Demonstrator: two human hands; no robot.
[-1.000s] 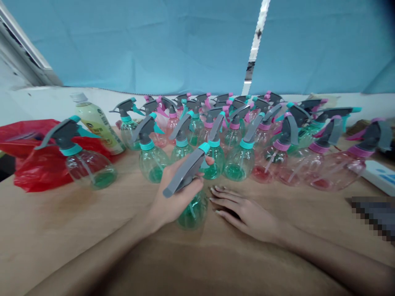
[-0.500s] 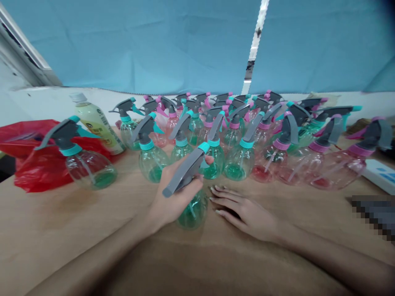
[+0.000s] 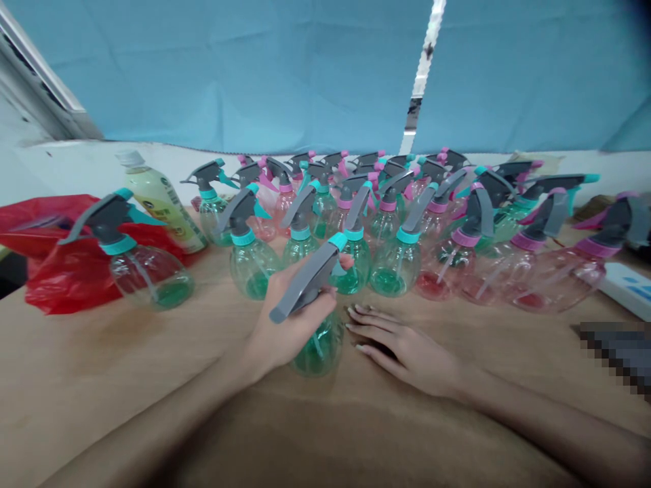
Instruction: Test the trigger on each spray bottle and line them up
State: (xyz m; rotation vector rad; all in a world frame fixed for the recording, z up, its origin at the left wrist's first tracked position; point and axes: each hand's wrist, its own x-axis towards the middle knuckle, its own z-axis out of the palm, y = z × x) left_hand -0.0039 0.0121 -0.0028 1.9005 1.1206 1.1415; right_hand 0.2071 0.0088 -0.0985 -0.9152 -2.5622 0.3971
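My left hand (image 3: 289,322) is closed around the neck of a green spray bottle (image 3: 319,349) with a grey trigger head and teal nozzle. The bottle stands upright near the table's front, and my fingers hide its collar. My right hand (image 3: 407,346) lies flat on the wooden table, fingers stretched toward that bottle but apart from it, holding nothing. Just beyond my hands stand more clear bottles: a teal-collared spray bottle (image 3: 394,271) with green liquid and a pink-collared spray bottle (image 3: 440,271) with some reddish liquid in the bottom.
Several more spray bottles crowd behind these in rows. At the left are a lone teal-topped spray bottle (image 3: 152,278), a red plastic bag (image 3: 66,285) and a pale yellow bottle with a white cap (image 3: 163,203). A white box (image 3: 628,288) and a pixelated dark object (image 3: 620,352) lie at right.
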